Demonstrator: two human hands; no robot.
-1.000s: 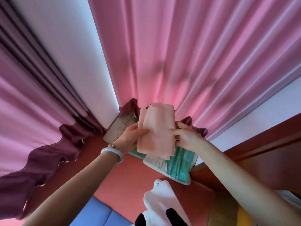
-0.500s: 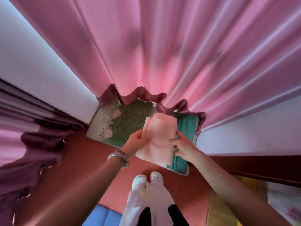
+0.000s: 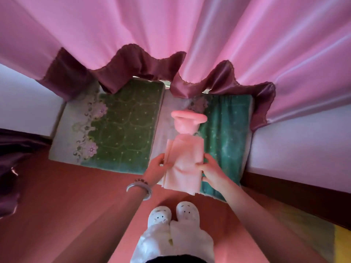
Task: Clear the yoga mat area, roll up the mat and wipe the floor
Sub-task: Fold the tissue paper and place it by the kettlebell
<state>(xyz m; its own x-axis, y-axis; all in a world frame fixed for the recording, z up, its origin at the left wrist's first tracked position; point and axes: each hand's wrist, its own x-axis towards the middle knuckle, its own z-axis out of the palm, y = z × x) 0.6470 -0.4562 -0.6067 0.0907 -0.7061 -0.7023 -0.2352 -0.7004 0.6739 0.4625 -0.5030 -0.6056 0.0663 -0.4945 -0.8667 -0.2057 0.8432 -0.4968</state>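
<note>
Head view only, so here's what you've got. Both your hands are out front holding a folded pink cloth [image 3: 183, 168] over the green cushions [image 3: 121, 130] under the curtain [image 3: 171, 35]. Your left hand [image 3: 154, 168] pinches the left edge, thumb on top, and your right hand [image 3: 211, 170] grips the right edge the same way, so neither is free. The cloth's long axis runs straight away from you, near end hanging toward your slippers [image 3: 173, 215], far end flopping up and curling over past your fingers. Both hands sit about level on it, so neither is really nearer.

No yoga mat anywhere in this shot that I can make out, just red floor [image 3: 66, 186] and the two cushions against the wall.

My guess is you're still tidying stuff away, so the rolling and wiping are still ahead. If you set the cloth down, the cushions are right below it.
</note>
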